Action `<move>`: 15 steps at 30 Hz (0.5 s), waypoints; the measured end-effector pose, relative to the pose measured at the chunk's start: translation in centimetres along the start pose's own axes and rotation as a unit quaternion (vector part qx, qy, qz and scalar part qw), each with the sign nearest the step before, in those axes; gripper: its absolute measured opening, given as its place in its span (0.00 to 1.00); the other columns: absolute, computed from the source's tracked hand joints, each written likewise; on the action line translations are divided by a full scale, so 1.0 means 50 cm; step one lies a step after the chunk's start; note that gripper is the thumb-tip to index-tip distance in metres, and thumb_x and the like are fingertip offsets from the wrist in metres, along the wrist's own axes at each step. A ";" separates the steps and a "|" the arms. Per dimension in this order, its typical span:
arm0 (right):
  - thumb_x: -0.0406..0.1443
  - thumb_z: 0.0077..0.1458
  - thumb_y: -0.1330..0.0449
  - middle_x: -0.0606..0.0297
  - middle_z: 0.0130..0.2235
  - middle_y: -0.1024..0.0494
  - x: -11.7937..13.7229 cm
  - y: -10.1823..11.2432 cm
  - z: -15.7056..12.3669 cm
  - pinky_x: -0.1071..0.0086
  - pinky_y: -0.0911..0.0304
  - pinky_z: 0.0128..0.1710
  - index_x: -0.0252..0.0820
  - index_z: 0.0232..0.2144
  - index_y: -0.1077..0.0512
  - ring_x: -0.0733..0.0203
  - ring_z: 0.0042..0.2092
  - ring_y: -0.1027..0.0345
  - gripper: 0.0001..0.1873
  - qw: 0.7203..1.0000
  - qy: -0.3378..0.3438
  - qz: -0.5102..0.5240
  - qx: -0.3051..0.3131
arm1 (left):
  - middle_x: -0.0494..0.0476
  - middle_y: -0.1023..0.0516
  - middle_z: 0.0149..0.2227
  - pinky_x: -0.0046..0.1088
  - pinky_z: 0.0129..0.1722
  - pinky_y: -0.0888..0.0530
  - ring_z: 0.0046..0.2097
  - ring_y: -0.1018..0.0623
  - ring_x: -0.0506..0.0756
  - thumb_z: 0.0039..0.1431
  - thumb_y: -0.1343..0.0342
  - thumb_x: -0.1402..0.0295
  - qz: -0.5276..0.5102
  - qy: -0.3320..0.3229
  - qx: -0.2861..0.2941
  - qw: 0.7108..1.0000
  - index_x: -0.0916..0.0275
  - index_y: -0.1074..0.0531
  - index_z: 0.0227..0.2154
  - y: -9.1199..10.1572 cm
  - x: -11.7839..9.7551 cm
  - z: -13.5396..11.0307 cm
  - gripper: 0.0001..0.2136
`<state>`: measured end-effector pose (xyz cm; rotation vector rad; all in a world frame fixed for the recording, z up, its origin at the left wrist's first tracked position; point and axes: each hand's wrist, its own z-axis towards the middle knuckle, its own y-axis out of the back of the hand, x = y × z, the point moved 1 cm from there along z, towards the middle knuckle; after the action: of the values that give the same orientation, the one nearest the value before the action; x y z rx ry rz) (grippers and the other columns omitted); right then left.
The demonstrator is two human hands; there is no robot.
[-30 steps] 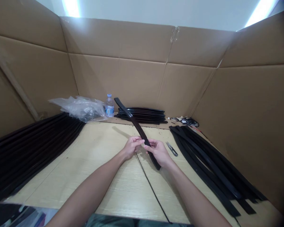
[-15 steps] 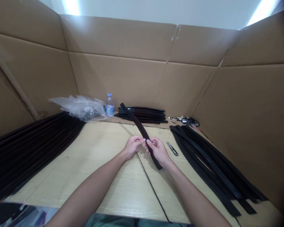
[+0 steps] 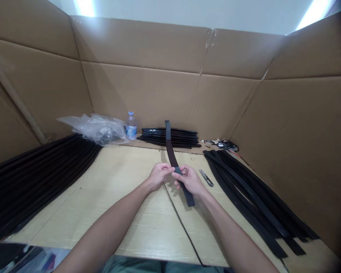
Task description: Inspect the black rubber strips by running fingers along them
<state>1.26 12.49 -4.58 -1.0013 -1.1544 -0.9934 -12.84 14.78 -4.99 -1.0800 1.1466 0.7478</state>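
Note:
A long, curved black strip (image 3: 169, 146) is held above the wooden table (image 3: 122, 189) by both hands at its middle. My left hand (image 3: 158, 175) pinches it from the left side, fingers closed. My right hand (image 3: 190, 179) grips it from the right, fingers wrapped round it. The strip's far end points up toward the back wall; its near end (image 3: 190, 200) hangs just past my right hand.
Small snips (image 3: 206, 177) lie just right of my right hand. Piles of black strips lie at the left (image 3: 31, 178), right (image 3: 252, 201) and back (image 3: 176, 137). A water bottle (image 3: 131, 126) and crumpled plastic bag (image 3: 96, 129) sit at the back left. Cardboard walls (image 3: 295, 132) enclose the table.
The strip's far end has swung from pointing back-left to nearly straight back and up. Both hands kept their hold and barely shifted.

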 end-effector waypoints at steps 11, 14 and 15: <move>0.41 0.44 0.36 0.68 0.29 0.26 0.008 -0.006 0.004 0.77 0.43 0.21 0.41 0.34 0.36 0.70 0.24 0.37 0.18 0.998 -0.001 0.054 -0.024 | 0.45 0.37 0.14 0.16 0.18 0.53 0.15 0.46 0.38 0.40 0.38 0.58 0.010 -0.014 -0.044 0.999 0.69 0.33 0.23 0.005 0.002 0.007 0.17; 0.37 0.39 0.33 0.65 0.33 0.24 0.003 -0.004 0.005 0.73 0.37 0.32 0.38 0.39 0.32 0.65 0.32 0.31 0.22 0.999 0.003 0.036 -0.034 | 0.45 0.37 0.14 0.16 0.19 0.52 0.16 0.45 0.38 0.37 0.36 0.59 0.013 -0.014 -0.044 0.999 0.69 0.33 0.23 0.004 0.003 0.007 0.18; 0.36 0.38 0.32 0.63 0.34 0.24 0.002 -0.004 0.005 0.71 0.36 0.36 0.37 0.38 0.30 0.63 0.35 0.30 0.22 0.999 0.007 0.033 -0.028 | 0.45 0.37 0.14 0.16 0.19 0.52 0.16 0.44 0.38 0.37 0.36 0.59 0.014 -0.013 -0.044 0.999 0.69 0.33 0.23 0.003 0.003 0.007 0.18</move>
<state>1.01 12.69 -4.44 -1.0700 -1.0804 -0.9834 -12.83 15.16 -5.16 -1.1256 1.1182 0.8386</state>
